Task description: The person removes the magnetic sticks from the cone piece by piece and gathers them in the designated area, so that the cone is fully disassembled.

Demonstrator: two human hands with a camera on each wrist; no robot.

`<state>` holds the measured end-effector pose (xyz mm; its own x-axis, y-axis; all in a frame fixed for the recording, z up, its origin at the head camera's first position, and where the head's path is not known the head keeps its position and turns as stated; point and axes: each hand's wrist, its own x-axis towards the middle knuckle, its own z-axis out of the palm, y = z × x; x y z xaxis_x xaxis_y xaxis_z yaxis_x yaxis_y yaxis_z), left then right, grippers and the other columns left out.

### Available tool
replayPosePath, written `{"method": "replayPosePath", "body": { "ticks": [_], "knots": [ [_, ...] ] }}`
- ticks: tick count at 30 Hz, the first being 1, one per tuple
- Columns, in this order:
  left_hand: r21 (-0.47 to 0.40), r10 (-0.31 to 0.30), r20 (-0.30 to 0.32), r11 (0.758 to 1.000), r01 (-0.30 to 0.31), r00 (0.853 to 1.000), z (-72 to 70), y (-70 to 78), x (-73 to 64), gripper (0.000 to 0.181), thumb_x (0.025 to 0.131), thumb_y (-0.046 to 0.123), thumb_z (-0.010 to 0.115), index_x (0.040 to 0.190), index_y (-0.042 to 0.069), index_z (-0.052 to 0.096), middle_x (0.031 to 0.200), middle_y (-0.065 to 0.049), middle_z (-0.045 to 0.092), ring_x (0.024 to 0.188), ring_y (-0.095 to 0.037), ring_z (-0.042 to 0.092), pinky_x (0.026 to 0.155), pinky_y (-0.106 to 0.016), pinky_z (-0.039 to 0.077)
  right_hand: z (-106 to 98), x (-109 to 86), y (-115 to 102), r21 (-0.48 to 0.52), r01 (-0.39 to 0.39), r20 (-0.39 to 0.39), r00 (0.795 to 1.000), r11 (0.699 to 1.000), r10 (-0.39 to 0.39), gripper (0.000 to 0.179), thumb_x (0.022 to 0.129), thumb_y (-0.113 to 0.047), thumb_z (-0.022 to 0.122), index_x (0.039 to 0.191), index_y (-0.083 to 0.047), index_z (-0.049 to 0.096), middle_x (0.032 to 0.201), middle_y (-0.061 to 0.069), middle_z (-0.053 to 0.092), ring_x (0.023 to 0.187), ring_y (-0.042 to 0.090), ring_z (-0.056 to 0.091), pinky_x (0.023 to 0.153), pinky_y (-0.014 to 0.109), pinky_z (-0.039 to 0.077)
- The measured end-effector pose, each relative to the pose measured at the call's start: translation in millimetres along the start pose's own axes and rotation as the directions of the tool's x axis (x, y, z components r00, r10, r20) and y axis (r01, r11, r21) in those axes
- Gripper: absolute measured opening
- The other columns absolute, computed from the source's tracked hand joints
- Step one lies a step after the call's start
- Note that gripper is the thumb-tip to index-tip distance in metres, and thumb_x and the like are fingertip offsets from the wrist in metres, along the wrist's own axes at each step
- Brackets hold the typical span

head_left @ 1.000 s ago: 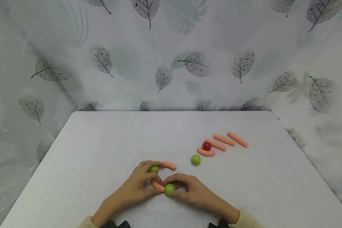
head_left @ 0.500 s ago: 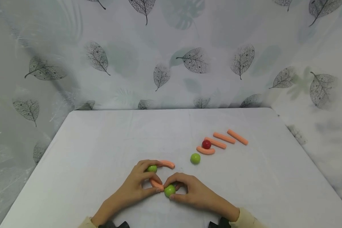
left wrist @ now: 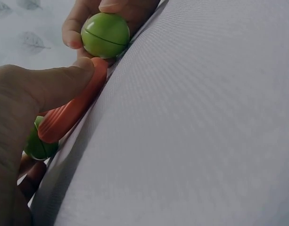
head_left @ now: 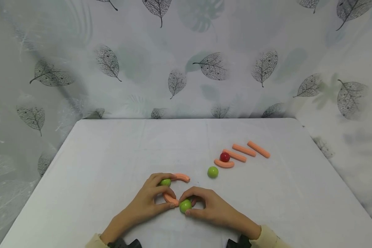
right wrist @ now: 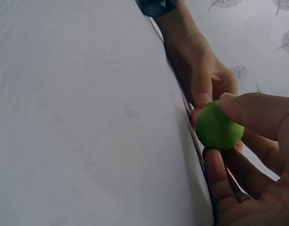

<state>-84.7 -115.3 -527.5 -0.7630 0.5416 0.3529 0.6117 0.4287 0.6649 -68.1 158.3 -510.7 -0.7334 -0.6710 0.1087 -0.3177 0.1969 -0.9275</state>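
My left hand point(head_left: 153, 194) pinches a curved orange rod point(head_left: 170, 199) between thumb and forefinger, close to the table. In the left wrist view this rod point(left wrist: 73, 110) shows lengthwise grooves. A green ball point(head_left: 165, 182) sits under the other fingers of that hand, at the rod's far end. Beyond it, a second curved orange rod point(head_left: 182, 177) reaches right from beneath the fingertips. My right hand point(head_left: 209, 205) holds another green ball point(head_left: 185, 206) between thumb and fingers, right at the near end of the first rod. A thin seam circles this ball point(left wrist: 105, 35).
Farther back right lie a loose green ball point(head_left: 213, 172), a red ball point(head_left: 225, 157), a curved orange rod point(head_left: 224, 164) and several straight orange rods point(head_left: 244, 150). The white table point(head_left: 117, 144) ends at a leaf-patterned curtain point(head_left: 136, 69) behind.
The green ball in my right hand has shifted very slightly right relative to the rod's end. Both hands keep their hold; the head view has tilted a little.
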Motion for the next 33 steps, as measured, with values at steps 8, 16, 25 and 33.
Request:
{"method": "replayPosePath", "body": {
  "ticks": [8, 16, 25, 33],
  "knots": [
    [0.013, 0.026, -0.047, 1.0, -0.025, 0.999, 2.7, -2.3, -0.4, 0.02, 0.087, 0.037, 0.085, 0.101, 0.035, 0.07, 0.145, 0.003, 0.058, 0.132, -0.018, 0.047, 0.107, -0.04, 0.042, -13.1, -1.6, -7.5, -0.018, 0.014, -0.041, 0.999, 1.0, -0.014, 0.032, 0.097, -0.02, 0.076, 0.127, -0.014, 0.066, 0.123, 0.001, 0.071, 0.108, 0.008, 0.064, 0.095, 0.028, 0.056],
    [0.033, 0.022, -0.094, 0.999, -0.019, 0.995, 5.8, -2.3, 0.6, 0.027, 0.082, 0.029, 0.088, 0.103, 0.028, 0.072, 0.14, -0.002, 0.061, 0.13, -0.019, 0.051, 0.105, -0.041, 0.045, -31.7, -14.9, -13.0, -0.041, -0.057, -0.176, 0.983, 0.998, 0.049, 0.035, 0.097, -0.022, 0.076, 0.129, -0.014, 0.065, 0.125, 0.002, 0.07, 0.113, 0.009, 0.065, 0.098, 0.027, 0.057],
    [0.036, 0.004, -0.128, 0.999, 0.001, 0.992, 4.7, -2.8, 2.3, 0.029, 0.082, 0.025, 0.089, 0.106, 0.024, 0.073, 0.136, -0.001, 0.063, 0.129, -0.018, 0.055, 0.107, -0.037, 0.045, -50.3, -36.0, -6.1, -0.007, -0.118, -0.39, 0.915, 0.993, 0.106, 0.04, 0.094, -0.01, 0.077, 0.13, -0.011, 0.061, 0.132, 0.012, 0.063, 0.119, 0.003, 0.061, 0.096, 0.021, 0.056],
    [0.038, 0.014, -0.166, 0.999, -0.008, 0.986, 1.6, -4.4, 2.0, 0.03, 0.085, 0.01, 0.086, 0.11, 0.021, 0.072, 0.134, -0.003, 0.064, 0.129, -0.023, 0.058, 0.106, -0.04, 0.049, -61.9, -42.5, -2.1, -0.006, -0.13, -0.561, 0.821, 0.991, 0.104, 0.044, 0.094, -0.004, 0.076, 0.133, -0.005, 0.058, 0.137, 0.017, 0.059, 0.118, -0.002, 0.061, 0.095, 0.015, 0.055]
  ]
}}
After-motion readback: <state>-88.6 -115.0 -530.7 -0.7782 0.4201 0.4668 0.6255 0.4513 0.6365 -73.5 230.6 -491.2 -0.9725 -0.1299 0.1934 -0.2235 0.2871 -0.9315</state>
